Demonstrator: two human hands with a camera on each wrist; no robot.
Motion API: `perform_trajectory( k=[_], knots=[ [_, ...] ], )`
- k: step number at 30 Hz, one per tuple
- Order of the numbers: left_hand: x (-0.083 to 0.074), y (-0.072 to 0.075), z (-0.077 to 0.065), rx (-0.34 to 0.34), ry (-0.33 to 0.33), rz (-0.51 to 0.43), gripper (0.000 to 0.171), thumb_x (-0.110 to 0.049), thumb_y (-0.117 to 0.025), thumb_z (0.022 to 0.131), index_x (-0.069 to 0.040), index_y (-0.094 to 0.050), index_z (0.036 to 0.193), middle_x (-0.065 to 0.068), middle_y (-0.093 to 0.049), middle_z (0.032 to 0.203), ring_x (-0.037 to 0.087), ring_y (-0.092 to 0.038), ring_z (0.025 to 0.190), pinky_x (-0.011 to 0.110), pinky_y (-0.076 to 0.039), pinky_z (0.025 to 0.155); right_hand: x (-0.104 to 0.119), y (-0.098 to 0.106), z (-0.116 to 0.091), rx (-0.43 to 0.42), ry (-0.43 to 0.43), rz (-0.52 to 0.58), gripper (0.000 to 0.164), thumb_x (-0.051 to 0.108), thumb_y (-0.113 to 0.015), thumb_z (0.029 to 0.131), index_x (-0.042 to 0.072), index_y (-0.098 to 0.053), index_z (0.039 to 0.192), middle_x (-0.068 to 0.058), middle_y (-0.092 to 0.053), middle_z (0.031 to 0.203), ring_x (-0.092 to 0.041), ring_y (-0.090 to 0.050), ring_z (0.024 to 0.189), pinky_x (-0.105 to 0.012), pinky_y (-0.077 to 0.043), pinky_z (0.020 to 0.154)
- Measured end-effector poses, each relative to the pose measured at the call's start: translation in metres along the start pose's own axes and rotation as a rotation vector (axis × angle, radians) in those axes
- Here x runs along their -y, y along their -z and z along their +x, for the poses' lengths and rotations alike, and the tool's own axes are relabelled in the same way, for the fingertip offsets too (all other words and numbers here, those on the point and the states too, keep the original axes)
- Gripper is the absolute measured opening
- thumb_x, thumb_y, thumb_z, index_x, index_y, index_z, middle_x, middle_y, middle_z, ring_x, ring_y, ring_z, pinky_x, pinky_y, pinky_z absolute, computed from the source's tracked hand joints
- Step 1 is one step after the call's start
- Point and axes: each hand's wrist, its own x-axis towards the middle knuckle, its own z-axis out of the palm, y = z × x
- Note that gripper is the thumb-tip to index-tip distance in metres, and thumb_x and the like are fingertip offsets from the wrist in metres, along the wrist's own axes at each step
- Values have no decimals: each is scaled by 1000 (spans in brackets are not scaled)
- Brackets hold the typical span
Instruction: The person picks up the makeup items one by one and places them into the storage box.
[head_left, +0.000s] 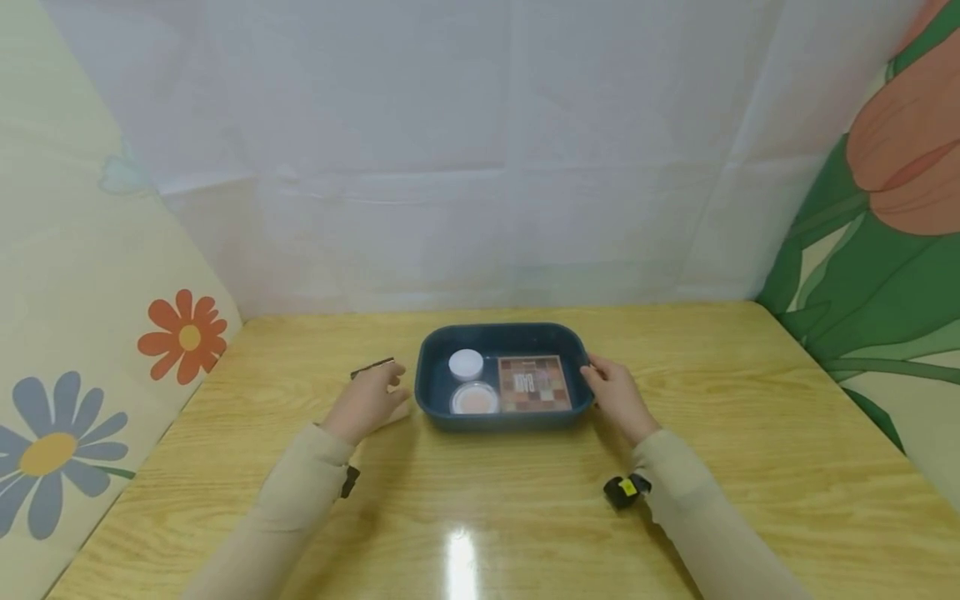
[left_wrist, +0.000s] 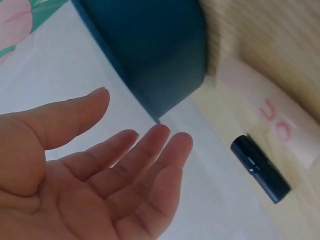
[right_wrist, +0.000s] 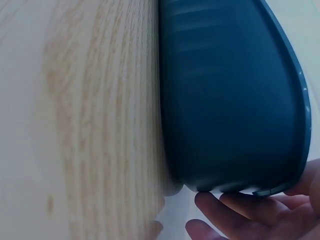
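Note:
A dark blue plastic tray [head_left: 502,422] stands mid-table. Inside it lie a white round lidded jar [head_left: 466,363], a round compact [head_left: 475,398] with a pale pink face, and an eyeshadow palette [head_left: 534,383] with brown and pink squares. My right hand [head_left: 617,396] grips the tray's right end, thumb at the rim and fingertips against the outer wall. Just left of the tray, my left hand [head_left: 371,402] holds nothing, its fingers loosely extended. Beyond that hand in the left wrist view are a small black tube [left_wrist: 260,169] and a pale pink tube [left_wrist: 270,107] with pink lettering.
The wood-grain table [head_left: 510,508] ends at a white cloth backdrop [head_left: 480,167]. Flower-printed cloths, such as the green-leaved one [head_left: 892,292], border it on both sides. A black wrist camera [head_left: 621,492] with a yellow mark sits by my right wrist.

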Motion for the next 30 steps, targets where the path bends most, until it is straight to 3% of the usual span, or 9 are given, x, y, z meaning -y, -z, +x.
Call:
perform_trajectory(
  k=[5,11,16,22,26,30],
  knots=[
    [7,-4,-2,50,37,31,45,-10,-64,92,13,-51,128,31,-57,124,45,-55,115,54,-44,98,-1,0,0,0,-4,8,45,9,-41,104,-13,-35,142,-33,-53,128,-13,-47,63,-24,-46,57],
    [15,-10,-5,65,60,36,45,-14,-64,93,16,-52,125,32,-54,128,48,-50,120,56,-40,102,-1,-1,1,-15,15,5,44,8,-42,103,-14,-36,141,-34,-54,126,-11,-48,63,-23,-46,57],
    [21,-15,-4,41,13,94,39,-15,-63,94,17,-57,116,33,-58,119,48,-53,114,55,-42,100,-1,-1,0,-9,20,12,44,8,-41,104,-14,-36,141,-35,-52,128,-12,-48,63,-24,-47,57],
    [24,-19,-3,11,-31,167,27,-14,-64,94,12,-63,101,26,-66,97,39,-63,91,51,-51,85,-1,0,-1,3,8,13,44,8,-40,104,-13,-34,142,-34,-48,134,-14,-50,68,-26,-47,59],
    [27,-23,-2,-16,-64,215,19,-13,-66,92,6,-64,89,17,-65,80,28,-60,72,45,-52,71,-2,0,0,-1,12,12,44,8,-41,104,-14,-35,142,-34,-49,132,-13,-49,65,-25,-46,57],
    [29,-25,-1,-33,-72,243,15,-10,-68,90,3,-63,85,13,-62,74,24,-56,66,42,-51,65,-2,0,2,-2,11,16,44,8,-41,104,-13,-35,142,-34,-50,132,-13,-47,62,-25,-46,57]
  ],
)
